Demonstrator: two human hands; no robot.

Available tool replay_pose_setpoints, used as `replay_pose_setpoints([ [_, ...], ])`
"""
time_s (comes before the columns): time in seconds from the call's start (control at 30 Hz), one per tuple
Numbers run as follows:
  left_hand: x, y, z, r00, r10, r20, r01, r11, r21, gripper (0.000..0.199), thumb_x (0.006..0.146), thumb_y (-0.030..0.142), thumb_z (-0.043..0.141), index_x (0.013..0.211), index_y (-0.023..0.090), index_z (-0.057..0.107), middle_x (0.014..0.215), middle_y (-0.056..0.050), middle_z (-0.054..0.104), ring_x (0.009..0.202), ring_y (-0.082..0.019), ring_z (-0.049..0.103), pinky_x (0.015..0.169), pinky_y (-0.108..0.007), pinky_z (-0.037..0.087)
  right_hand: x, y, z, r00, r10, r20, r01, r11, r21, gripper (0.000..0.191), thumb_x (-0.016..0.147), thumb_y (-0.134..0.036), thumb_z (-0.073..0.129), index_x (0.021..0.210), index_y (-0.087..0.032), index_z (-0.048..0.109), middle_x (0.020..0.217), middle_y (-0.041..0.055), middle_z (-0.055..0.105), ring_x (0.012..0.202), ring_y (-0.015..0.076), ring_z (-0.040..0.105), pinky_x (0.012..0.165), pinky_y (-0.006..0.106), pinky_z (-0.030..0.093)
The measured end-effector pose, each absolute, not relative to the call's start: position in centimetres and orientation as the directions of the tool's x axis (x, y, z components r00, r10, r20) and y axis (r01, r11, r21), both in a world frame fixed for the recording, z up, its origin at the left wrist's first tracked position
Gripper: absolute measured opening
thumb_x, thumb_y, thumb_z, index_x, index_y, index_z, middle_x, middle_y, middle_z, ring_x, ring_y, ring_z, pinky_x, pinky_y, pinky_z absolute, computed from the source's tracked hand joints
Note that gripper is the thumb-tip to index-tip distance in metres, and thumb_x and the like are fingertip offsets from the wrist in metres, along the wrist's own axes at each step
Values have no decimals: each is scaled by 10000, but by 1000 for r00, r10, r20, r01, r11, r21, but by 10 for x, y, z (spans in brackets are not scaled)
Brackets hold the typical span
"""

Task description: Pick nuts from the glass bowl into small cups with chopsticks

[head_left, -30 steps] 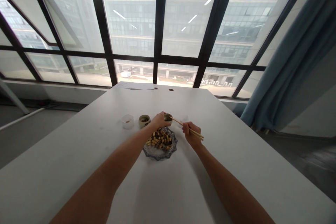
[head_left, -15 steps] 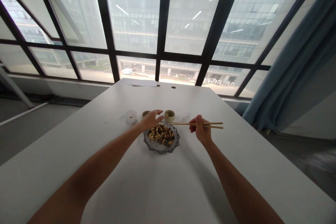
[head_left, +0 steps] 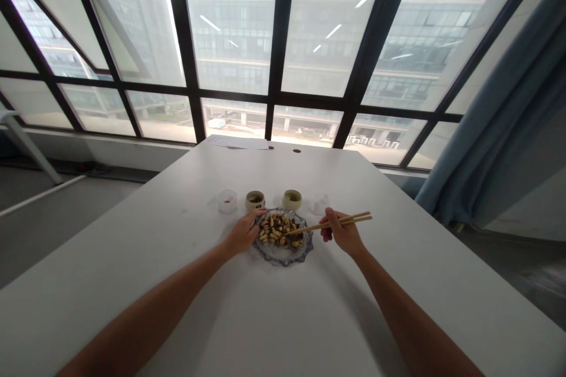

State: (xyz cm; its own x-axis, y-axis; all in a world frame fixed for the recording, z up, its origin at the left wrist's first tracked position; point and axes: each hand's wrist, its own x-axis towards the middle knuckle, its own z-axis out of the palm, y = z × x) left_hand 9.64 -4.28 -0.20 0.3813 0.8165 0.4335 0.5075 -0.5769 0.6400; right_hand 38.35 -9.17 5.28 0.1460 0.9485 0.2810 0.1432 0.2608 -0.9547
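Note:
A scalloped glass plate (head_left: pixel 283 259) stands on the white table, with a pile of peanuts and darker bits (head_left: pixel 276 230) on it. At the plate's left rim is my left hand (head_left: pixel 242 232), its fingers resting along the edge. My right hand (head_left: pixel 342 232), right of the plate, grips a pair of wooden chopsticks (head_left: pixel 360 217); their tips reach down into the pile. Behind the plate are two small cups, a pale one with a dark mark (head_left: pixel 255 204) and a greenish one (head_left: pixel 292 200).
Left of the cups sits a small clear container (head_left: pixel 227 202); another clear item (head_left: pixel 319 204) lies behind my right hand. Papers (head_left: pixel 239 142) lie at the far end of the white table (head_left: pixel 177 230). A blue curtain (head_left: pixel 486 112) hangs at the right.
My left hand has come down from above the plate's back, near the cups, to its left rim. The chopstick tips have dropped from the plate's back edge into the pile.

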Motion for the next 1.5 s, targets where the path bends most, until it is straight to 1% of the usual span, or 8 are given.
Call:
replay_pose_setpoints([
  [0.17, 97, -52, -1, 366, 789, 494, 511, -614, 601, 418, 881, 179, 391, 1271, 230, 536, 1404, -68, 566, 1335, -183, 498, 1156, -402, 385, 382, -93, 53, 242, 909, 341, 139, 315, -939, 598, 749, -747, 616, 621, -163, 643, 432, 30, 605, 317, 133, 539, 313, 228, 412],
  [0.33, 82, -53, 14, 359, 687, 631, 589, -692, 418, 329, 935, 262, 415, 1223, 218, 569, 1333, -97, 609, 1289, -209, 519, 1114, -419, 404, 379, -97, 58, 322, 874, 364, 165, 327, -931, 570, 746, -721, 648, 609, -169, 608, 471, 33, 627, 346, 131, 561, 326, 222, 423],
  [0.5, 58, -39, 21, 229, 676, 700, 766, -569, 299, 283, 892, 270, 493, 1154, 230, 593, 1298, -85, 626, 1247, -248, 536, 1080, -444, 382, 371, -96, 53, 343, 873, 347, 151, 314, -937, 546, 723, -711, 679, 648, -174, 618, 490, 32, 640, 374, 142, 578, 362, 241, 461],
  [0.6, 48, -28, 16, 92, 694, 714, 825, -455, 336, 340, 851, 303, 562, 1182, 227, 564, 1360, -105, 575, 1286, -277, 500, 1108, -459, 336, 367, -96, 45, 324, 883, 340, 133, 314, -940, 547, 735, -718, 661, 677, -176, 624, 505, 29, 645, 388, 145, 584, 371, 245, 459],
  [0.77, 37, -8, -5, -224, 749, 624, 808, -215, 548, 718, 753, 431, 691, 1359, 177, 403, 1469, -184, 431, 1382, -348, 374, 1124, -525, 298, 364, -97, 32, 251, 887, 387, 177, 351, -920, 494, 823, -662, 616, 716, -180, 643, 548, 30, 659, 443, 150, 595, 420, 260, 481],
  [0.93, 30, 5, -22, -293, 838, 460, 732, -113, 672, 913, 691, 499, 749, 1414, 124, 336, 1408, -223, 469, 1324, -379, 433, 1086, -538, 354, 362, -100, 25, 237, 886, 398, 205, 355, -912, 463, 841, -630, 619, 718, -185, 650, 580, 37, 676, 477, 165, 618, 459, 281, 509],
  [1.13, 26, 10, -20, -288, 887, 360, 698, -63, 714, 845, 730, 429, 726, 1419, 106, 360, 1274, -194, 585, 1186, -327, 570, 1015, -471, 445, 360, -102, 23, 317, 865, 388, 115, 371, -922, 496, 823, -665, 615, 713, -182, 631, 529, 20, 650, 421, 153, 593, 399, 262, 468],
  [1.5, 27, 4, -11, -258, 916, 306, 712, -34, 701, 669, 778, 410, 679, 1347, 127, 472, 1233, -162, 650, 1109, -289, 629, 958, -395, 479, 363, -100, 17, 507, 838, 203, -104, 293, -950, 590, 727, -748, 641, 715, -159, 594, 478, 12, 626, 355, 139, 568, 348, 241, 421],
])
